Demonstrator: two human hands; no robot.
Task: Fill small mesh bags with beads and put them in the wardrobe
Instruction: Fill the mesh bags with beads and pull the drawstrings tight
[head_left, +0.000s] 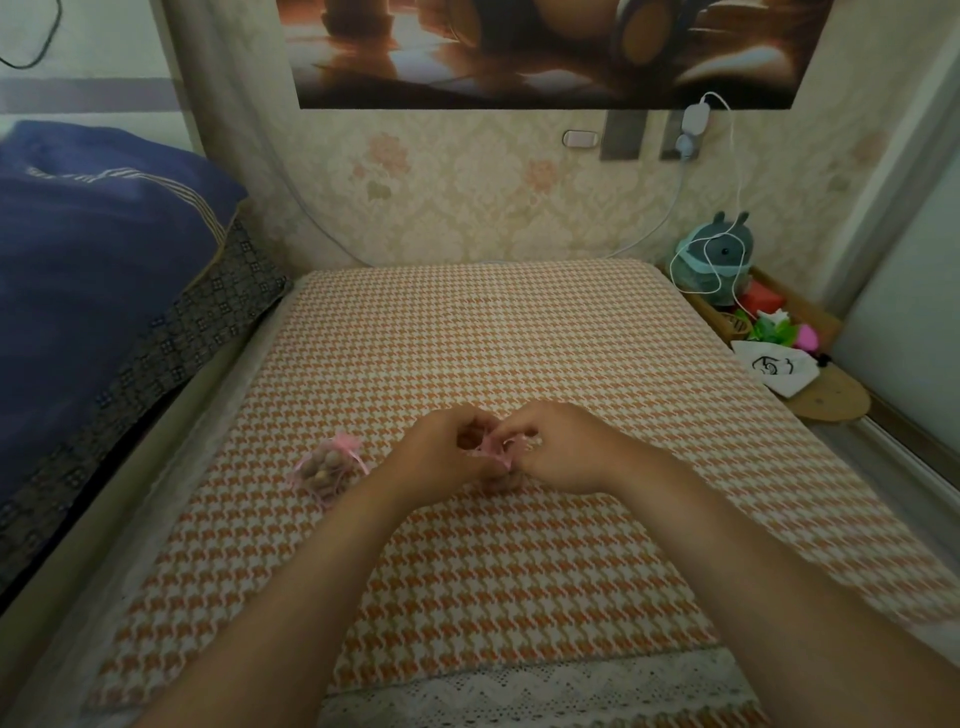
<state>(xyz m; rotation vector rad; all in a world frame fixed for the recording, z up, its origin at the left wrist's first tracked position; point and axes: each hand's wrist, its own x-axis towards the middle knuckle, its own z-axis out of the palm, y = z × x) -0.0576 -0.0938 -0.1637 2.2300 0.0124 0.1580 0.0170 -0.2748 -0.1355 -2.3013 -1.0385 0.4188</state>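
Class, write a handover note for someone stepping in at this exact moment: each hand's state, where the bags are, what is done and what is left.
Left hand: fingers curled, pinching the second mesh bag at its pink ribbon.
Right hand: pinching the same bag from the other side.
Filled mesh bag: lies drawn shut on the houndstooth cloth, just left of the left hand, untouched.
Done: one bag filled with beads and closed.
Left: finish closing the held bag, whose contents are mostly hidden by the hands. Then carry both bags to the wardrobe, which is not in view.
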